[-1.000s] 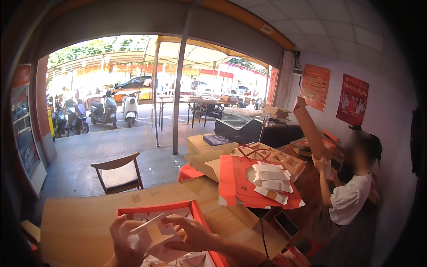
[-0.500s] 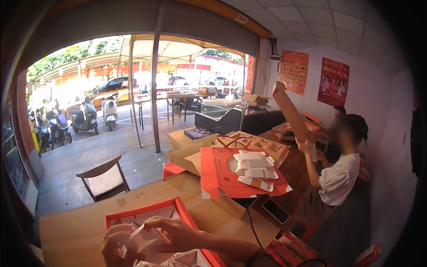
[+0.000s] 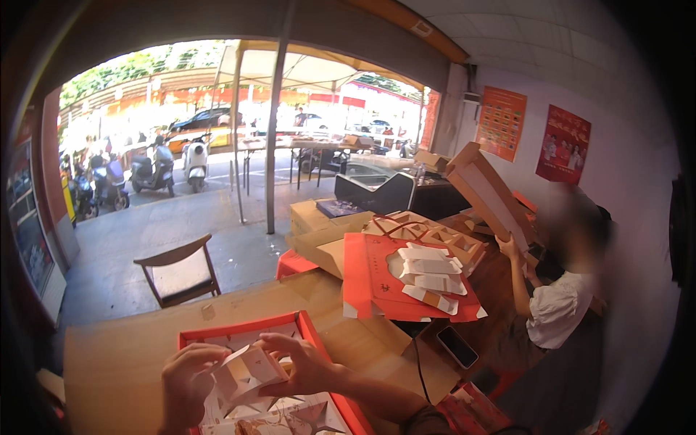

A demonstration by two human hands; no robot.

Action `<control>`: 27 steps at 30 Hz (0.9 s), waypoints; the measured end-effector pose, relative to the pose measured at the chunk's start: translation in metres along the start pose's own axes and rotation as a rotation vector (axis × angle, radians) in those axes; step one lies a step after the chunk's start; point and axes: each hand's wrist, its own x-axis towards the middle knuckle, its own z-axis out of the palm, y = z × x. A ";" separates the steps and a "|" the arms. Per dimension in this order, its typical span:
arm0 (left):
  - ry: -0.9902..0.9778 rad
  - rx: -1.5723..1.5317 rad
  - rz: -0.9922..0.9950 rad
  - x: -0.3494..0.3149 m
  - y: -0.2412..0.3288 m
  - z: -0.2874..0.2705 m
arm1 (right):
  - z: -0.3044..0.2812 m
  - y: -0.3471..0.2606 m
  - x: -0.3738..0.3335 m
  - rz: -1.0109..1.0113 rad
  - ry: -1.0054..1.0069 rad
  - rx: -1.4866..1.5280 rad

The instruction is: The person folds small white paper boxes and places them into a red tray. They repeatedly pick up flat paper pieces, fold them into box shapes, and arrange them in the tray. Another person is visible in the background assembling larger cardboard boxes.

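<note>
Both my hands hold a small white paper carton (image 3: 255, 368), squared out with its flaps standing at the left end. The fingers of my left hand (image 3: 190, 373) are bent against the flap end. My right hand (image 3: 308, 368) grips the other end between thumb and fingers. Directly beneath lies an open red box (image 3: 313, 335), whose inside shows white folded paper pieces (image 3: 304, 412), some with printed patterns. My hands and the carton hide part of that inside.
A brown cardboard sheet (image 3: 130, 348) covers the table. Flattened white cartons (image 3: 433, 272) lie on a red gift bag (image 3: 370, 290), near a phone (image 3: 457, 346) and a black cable (image 3: 417, 362). At right, a co-worker (image 3: 562, 308) holds a long cardboard box (image 3: 486, 190). A chair (image 3: 177, 268) stands beyond.
The small carton has turned in my hands and now shows a squared shape. The co-worker's long box has tilted so its hollow side shows. The whole view has shifted slightly.
</note>
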 end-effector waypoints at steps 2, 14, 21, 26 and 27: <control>-0.009 -0.192 -0.085 -0.004 -0.001 0.003 | 0.002 0.021 -0.010 -0.031 -0.011 -0.009; -0.123 -0.399 -0.179 -0.001 -0.019 -0.009 | 0.003 0.024 0.005 -0.243 0.009 0.013; -0.163 -0.378 -0.125 0.003 -0.019 -0.006 | 0.001 0.022 0.006 -0.261 0.029 -0.014; -0.147 0.067 0.282 0.009 -0.020 -0.001 | 0.012 0.022 0.004 -0.200 0.115 0.194; -0.120 0.121 0.331 0.009 -0.022 0.001 | 0.014 0.018 0.004 -0.174 0.126 0.217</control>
